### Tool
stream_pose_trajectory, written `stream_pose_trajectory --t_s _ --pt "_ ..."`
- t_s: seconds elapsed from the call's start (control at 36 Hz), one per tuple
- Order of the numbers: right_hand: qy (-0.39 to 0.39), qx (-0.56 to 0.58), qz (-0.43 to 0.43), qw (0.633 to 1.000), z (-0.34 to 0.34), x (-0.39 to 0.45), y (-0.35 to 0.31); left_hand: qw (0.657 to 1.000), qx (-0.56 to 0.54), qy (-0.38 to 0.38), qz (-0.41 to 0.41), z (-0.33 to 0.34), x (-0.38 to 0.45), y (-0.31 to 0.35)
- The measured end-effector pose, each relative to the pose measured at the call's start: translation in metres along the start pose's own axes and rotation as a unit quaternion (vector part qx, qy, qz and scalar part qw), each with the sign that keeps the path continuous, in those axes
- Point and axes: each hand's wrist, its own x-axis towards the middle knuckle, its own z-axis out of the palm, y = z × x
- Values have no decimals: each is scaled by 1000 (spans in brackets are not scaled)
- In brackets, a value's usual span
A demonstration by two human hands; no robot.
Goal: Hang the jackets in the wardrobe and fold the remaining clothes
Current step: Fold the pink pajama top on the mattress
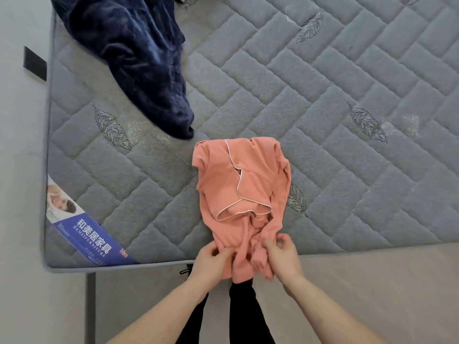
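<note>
Head view: both hands pinch the pink top's (242,194) near edge, left hand (211,259) and right hand (283,256) close together. The top lies beyond them on a grey quilted mattress (347,157). A navy garment (139,60) lies farther off, to the left. Pale floor (372,281) surrounds the mattress.

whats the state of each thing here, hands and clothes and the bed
pink shirt: partly folded, lying on the mattress near its front edge, bottom end bunched in both hands
left hand: fingers curled, grip on the shirt's bottom end
right hand: fingers curled, grip on the shirt's bottom end
navy fleece garment: unfolded, sprawled loosely at the far left of the mattress
mattress: bare, no sheet, label on its near left corner
</note>
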Motion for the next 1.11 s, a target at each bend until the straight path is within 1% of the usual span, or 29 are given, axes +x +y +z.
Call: stream_pose_trajectory --t_s 0.06,0.14,0.19,0.31,0.36,0.44,0.47,0.5,0.53,0.56,0.58,0.61,0.67,0.69,0.72,0.81,0.83,0.89,0.97,1.03,1.11 --pt "1 33 -8 999 -7 -6 -20 999 -17 -2 34 -6 -8 18" --pt "-7 50 -30 998 -17 -8 -59 995 -24 62 72 -18 -12 54" --pt "-24 78 -26 996 -22 -1 -90 991 -45 92 81 -28 -8 84" --pt "-71 150 -12 986 -22 19 -152 982 -84 120 120 -42 18 150" --pt "-81 173 -12 982 -17 32 -179 979 -80 125 139 -46 37 178" --pt "-77 171 -37 981 -9 55 -206 983 -116 84 118 -48 69 205" --pt "-73 149 -52 985 -7 63 -209 986 -91 83 113 -49 78 210" --pt "-64 93 -78 991 -7 71 -208 988 -38 89 118 -51 84 213" --pt "-49 5 -112 992 -8 77 -205 986 23 92 134 -51 91 213" --pt "-31 -99 -142 984 -9 82 -201 979 96 96 150 -52 97 211" --pt "-17 -183 -169 968 -9 85 -196 966 165 104 169 -52 104 208" --pt "-10 -238 -195 951 -8 87 -191 950 223 116 187 -52 108 205" --pt "1 -287 -226 931 -4 92 -180 917 300 159 209 -49 112 198" --pt "8 -291 -221 931 -3 95 -176 910 314 175 207 -47 112 196" --pt "17 -291 -208 934 -2 98 -172 912 315 175 196 -46 112 193" --pt "13 -271 -157 950 -3 106 -162 946 269 112 138 -47 116 183" --pt "1 -243 -139 960 -3 109 -161 958 237 91 130 -48 118 182" --pt "-13 -186 -117 975 0 114 -162 975 165 72 129 -47 123 181" --pt "-8 -108 -107 988 6 120 -164 984 95 67 132 -44 129 182" --pt "-14 -66 -105 992 11 119 -166 990 58 69 111 -46 130 182" --pt "-52 -18 -89 995 20 114 -172 993 -33 69 94 -51 127 184"
